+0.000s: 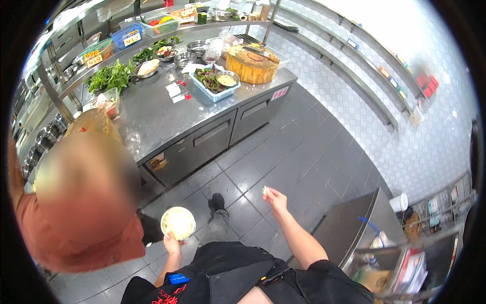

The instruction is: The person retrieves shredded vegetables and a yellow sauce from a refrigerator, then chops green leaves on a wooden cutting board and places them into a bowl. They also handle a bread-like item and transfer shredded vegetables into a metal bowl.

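My left hand [173,245] holds a round bowl of pale, finely cut food [178,223] by its near rim, above the tiled floor. Out to the right, my right hand [275,200] is raised over the floor with a small pale piece [265,190] pinched between its fingertips. What the pale food is, I cannot tell. The bowl and my right hand are well apart.
A co-worker in a reddish shirt [91,250] stands close at left, by a round chopping board [93,119]. The steel counter [163,121] ahead bears leafy greens [114,74], a blue basket [216,95] and a thick wooden chopping block [252,68]. Steel furniture [351,228] stands at right.
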{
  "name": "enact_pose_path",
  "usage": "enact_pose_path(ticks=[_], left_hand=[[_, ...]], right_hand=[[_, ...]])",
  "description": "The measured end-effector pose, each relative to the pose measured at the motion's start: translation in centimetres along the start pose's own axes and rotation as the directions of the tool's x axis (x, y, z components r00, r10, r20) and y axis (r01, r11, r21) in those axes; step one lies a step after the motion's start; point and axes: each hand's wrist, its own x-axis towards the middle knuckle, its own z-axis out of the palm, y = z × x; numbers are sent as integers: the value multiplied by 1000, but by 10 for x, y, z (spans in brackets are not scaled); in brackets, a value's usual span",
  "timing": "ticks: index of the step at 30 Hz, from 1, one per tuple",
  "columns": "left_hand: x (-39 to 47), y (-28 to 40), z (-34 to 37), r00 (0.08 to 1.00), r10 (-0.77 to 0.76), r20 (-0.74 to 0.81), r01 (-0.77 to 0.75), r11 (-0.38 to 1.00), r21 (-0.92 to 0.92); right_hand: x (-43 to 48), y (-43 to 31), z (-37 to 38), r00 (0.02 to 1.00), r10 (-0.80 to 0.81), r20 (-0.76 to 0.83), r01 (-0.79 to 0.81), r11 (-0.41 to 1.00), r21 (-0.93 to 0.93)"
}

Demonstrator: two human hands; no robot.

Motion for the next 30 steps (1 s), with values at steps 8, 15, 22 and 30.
enact_pose_path(ticks=[8, 15, 22, 30], left_hand=[[199, 136, 331, 972, 234, 5, -217, 910, -352], [280, 201, 462, 991, -81, 106, 99, 978, -182], [162, 51, 384, 982, -81, -172, 48, 981, -189], [-196, -177, 378, 409, -765, -497, 890, 454, 33]], right_hand=[[290, -241, 193, 918, -327, 224, 365, 917, -159], [480, -293, 302, 768, -435, 470, 639, 560, -526], [571, -302, 327, 581, -308, 753, 806, 88, -586], [588, -287, 242, 505, -544, 670, 847, 461, -264]])
